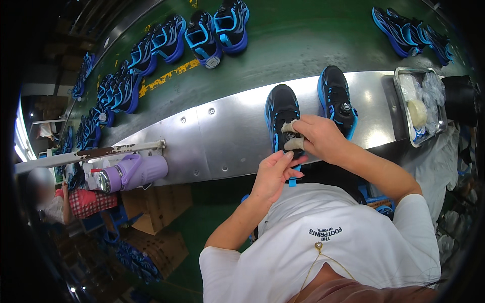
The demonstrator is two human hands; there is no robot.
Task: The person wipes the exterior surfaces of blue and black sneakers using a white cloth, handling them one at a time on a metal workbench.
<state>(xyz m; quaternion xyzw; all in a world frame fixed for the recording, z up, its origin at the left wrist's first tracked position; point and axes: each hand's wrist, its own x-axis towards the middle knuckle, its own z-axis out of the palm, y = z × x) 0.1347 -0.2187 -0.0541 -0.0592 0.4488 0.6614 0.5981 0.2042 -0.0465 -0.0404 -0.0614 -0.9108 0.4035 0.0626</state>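
A black and blue sneaker (282,99) lies on the steel ledge before me, its toe pointing away. My right hand (316,136), with pale coverings on the thumb and a finger, has its fingertips at the round dial on the shoe's tongue. At the heel end, my left hand (277,170) has thumb and fingers close together by the collar and the blue pull tab (292,181); whether they pinch something is hard to tell. A second sneaker (335,91) with a similar dial sits to the right, touched by neither hand.
Several matching sneakers (231,28) stand on the green conveyor surface (284,45) beyond the steel ledge (178,132). A metal tray (398,102) with plastic bags and a round pale item is at the right. A purple tumbler (153,169) lies at the left, near a co-worker (57,206).
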